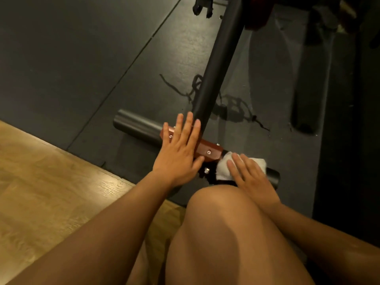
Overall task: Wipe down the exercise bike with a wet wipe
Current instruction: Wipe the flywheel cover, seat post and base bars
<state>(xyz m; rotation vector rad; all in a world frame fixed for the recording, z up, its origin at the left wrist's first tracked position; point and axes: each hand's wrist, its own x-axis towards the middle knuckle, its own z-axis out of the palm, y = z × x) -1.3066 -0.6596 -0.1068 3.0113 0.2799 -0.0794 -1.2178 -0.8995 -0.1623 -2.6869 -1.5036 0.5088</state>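
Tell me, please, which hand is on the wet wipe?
The right hand, flat on the wet wipe; the left hand rests on the red bracket instead.

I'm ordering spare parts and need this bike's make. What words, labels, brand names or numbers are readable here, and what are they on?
No text can be read in this view.
Red bracket: only screw heads, no lettering.
Black frame tube: plain, no label showing.
Wet wipe: blank white.
Dark marks on the floor mat: squiggles, not legible as letters.
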